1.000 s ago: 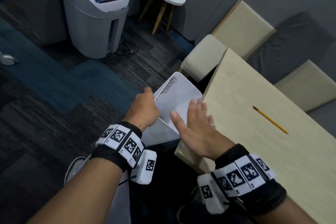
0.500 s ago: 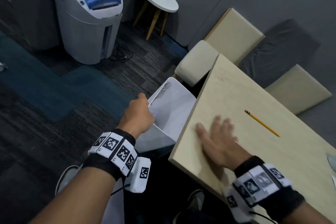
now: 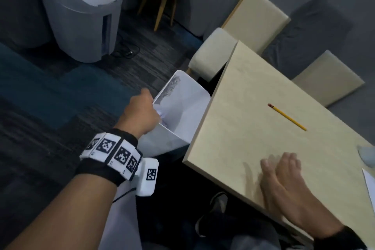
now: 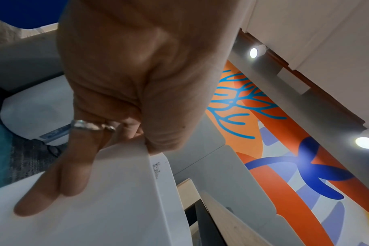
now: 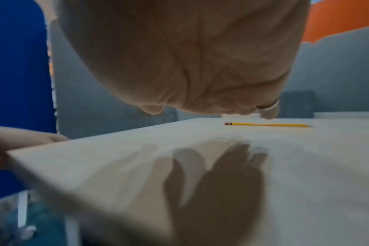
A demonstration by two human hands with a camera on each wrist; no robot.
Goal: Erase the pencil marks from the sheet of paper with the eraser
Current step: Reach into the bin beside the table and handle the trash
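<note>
a person is standing at the corner of a pale wooden table (image 3: 253,128), seen from a head camera looking down. the left hand (image 3: 140,114) is holding a sheet of paper (image 3: 182,111) out past the table's left edge, over dark carpet, thumb on top and straight fingers (image 4: 59,181) underneath, pinching its near side. the sheet is bending into a trough, and a grey patch of pencil marks (image 3: 170,89) is showing along its far left edge. the right hand (image 3: 284,176) is hovering flat and relaxed just above the table, holding nothing, its shadow lying below it. a yellow pencil (image 3: 287,116) with a small red eraser tip is lying well apart from that hand, further up the table. no separate eraser is clearly visible; a pale blurred object (image 3: 367,153) at the right edge cannot be identified. likely risks: the marks are not yet erased, and rubbing a sheet held in the air would probably crease or tear it; a one-sided pinch could let it slip to the floor.
</note>
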